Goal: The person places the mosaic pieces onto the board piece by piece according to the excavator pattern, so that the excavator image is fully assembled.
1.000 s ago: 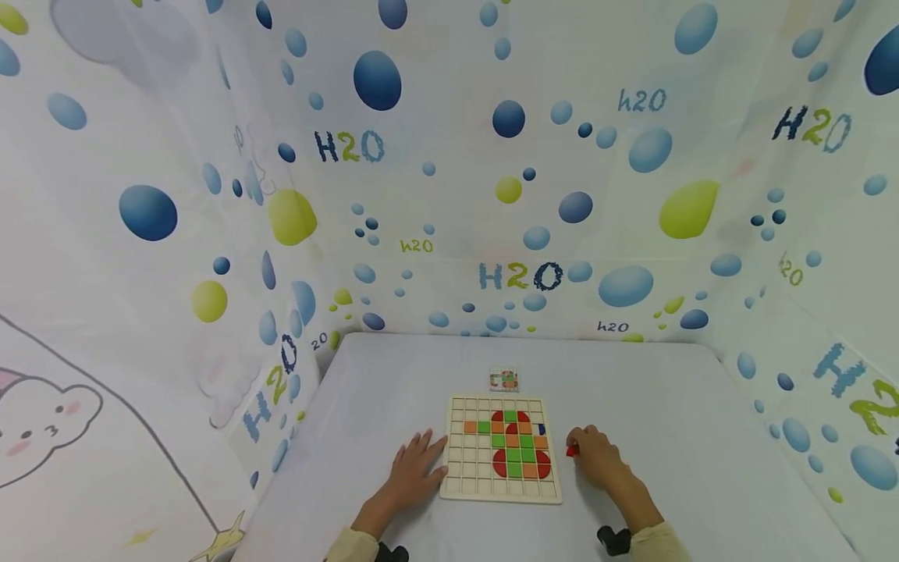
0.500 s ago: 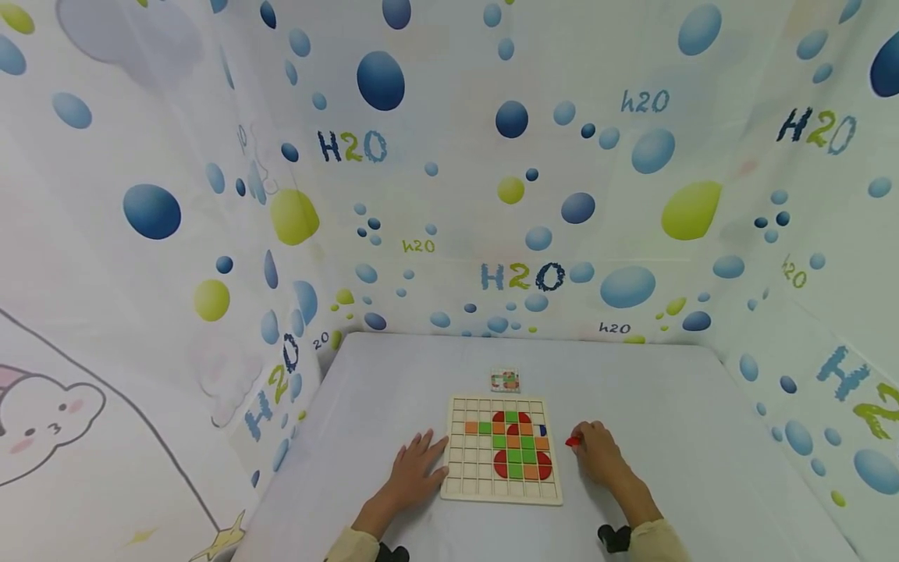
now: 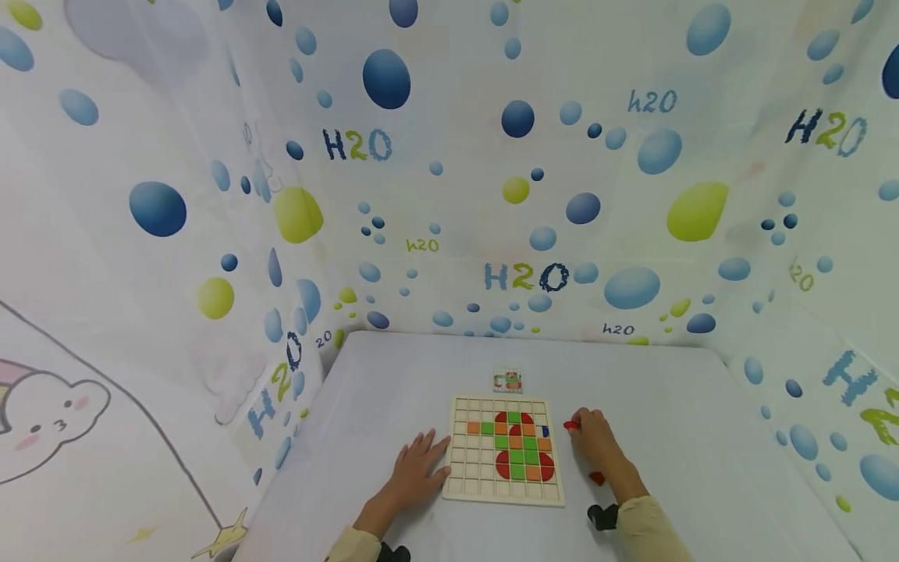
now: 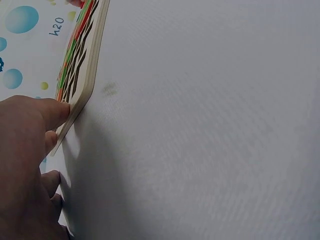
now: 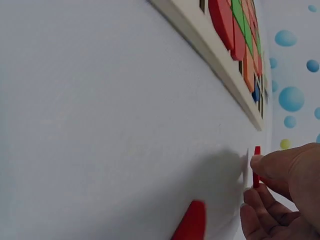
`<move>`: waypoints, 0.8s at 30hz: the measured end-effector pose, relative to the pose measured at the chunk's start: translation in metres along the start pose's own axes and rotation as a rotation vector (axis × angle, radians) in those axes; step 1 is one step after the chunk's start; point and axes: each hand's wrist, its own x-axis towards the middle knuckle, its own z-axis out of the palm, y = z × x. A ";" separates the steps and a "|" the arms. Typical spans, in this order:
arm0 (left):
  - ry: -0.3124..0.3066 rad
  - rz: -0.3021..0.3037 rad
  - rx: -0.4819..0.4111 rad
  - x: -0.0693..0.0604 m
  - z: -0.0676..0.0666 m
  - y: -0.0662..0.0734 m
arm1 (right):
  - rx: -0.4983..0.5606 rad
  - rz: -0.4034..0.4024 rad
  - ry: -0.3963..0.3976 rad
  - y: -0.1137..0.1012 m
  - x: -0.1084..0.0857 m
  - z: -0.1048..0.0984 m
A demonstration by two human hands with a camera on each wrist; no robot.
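My right hand [image 3: 597, 439] pinches a thin red piece [image 5: 256, 167] between thumb and fingers, just right of the board. A second red piece [image 3: 597, 478] lies on the table by my right wrist, also partly in the right wrist view. The pale wooden grid board [image 3: 472, 468] holds green, orange and red pieces, mostly in its right half, plus one small blue and white piece [image 3: 545, 431] near its right edge. My left hand [image 3: 417, 472] lies with fingers spread, its fingertips touching the board's left edge.
A small picture card [image 3: 508, 380] with a coloured pattern lies behind the board. The white table [image 3: 393, 375] is bounded by printed cloth walls [image 3: 449, 195] at the back and sides. Each wrist carries a black device [image 3: 602, 517].
My right hand has moved away from my body along the board's right side, carrying the red piece. The second red piece has come into sight beside the wrist. My left hand stays put.
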 end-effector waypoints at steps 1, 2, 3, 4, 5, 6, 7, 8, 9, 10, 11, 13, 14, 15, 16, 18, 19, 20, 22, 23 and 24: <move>-0.006 -0.001 0.007 0.000 -0.001 0.001 | 0.012 0.012 -0.002 -0.003 0.001 0.000; -0.012 -0.003 0.013 0.000 -0.001 0.001 | 0.023 0.019 -0.002 -0.006 0.002 0.000; -0.017 -0.006 0.021 0.000 -0.002 0.002 | 0.034 0.021 0.000 -0.009 0.003 0.000; -0.020 -0.011 0.022 0.000 -0.002 0.002 | 0.047 0.017 0.003 -0.014 0.004 0.000; -0.022 -0.013 0.026 0.000 -0.002 0.003 | 0.056 0.003 0.006 -0.018 0.005 0.000; -0.022 -0.014 0.028 0.000 -0.002 0.003 | 0.063 -0.014 0.009 -0.023 0.006 -0.001; -0.021 -0.014 0.028 0.000 -0.002 0.003 | 0.065 -0.034 0.012 -0.028 0.008 0.000; -0.021 -0.015 0.025 0.000 -0.002 0.003 | 0.067 -0.052 0.015 -0.032 0.009 0.001; -0.021 -0.016 0.023 0.000 -0.002 0.003 | 0.076 -0.078 0.018 -0.037 0.010 0.002; -0.022 -0.018 0.023 0.000 -0.002 0.002 | 0.081 -0.092 0.014 -0.043 0.010 0.003; -0.023 -0.017 0.025 0.000 -0.001 0.002 | 0.086 -0.105 0.009 -0.048 0.011 0.006; -0.024 -0.015 0.027 0.000 -0.001 0.001 | 0.097 -0.125 -0.007 -0.059 0.013 0.013; -0.026 -0.017 0.029 0.000 0.000 0.001 | 0.107 -0.139 -0.015 -0.065 0.013 0.016; -0.027 -0.018 0.031 0.000 0.000 0.000 | 0.124 -0.152 -0.025 -0.071 0.014 0.020; -0.028 -0.019 0.035 0.000 0.000 0.000 | 0.134 -0.158 -0.039 -0.077 0.014 0.025; -0.025 -0.017 0.035 -0.001 -0.001 0.001 | 0.158 -0.209 -0.053 -0.088 0.016 0.034; -0.026 -0.020 0.029 -0.001 -0.002 0.002 | 0.168 -0.240 -0.057 -0.093 0.017 0.038; -0.024 -0.018 0.023 -0.001 -0.003 0.003 | 0.174 -0.274 -0.063 -0.098 0.018 0.043; -0.013 -0.007 0.004 -0.002 -0.004 0.005 | 0.177 -0.337 -0.072 -0.107 0.020 0.052; -0.008 0.002 -0.002 -0.002 -0.004 0.005 | 0.175 -0.365 -0.077 -0.112 0.021 0.057; -0.006 0.004 -0.006 -0.002 -0.004 0.005 | 0.174 -0.381 -0.088 -0.116 0.022 0.061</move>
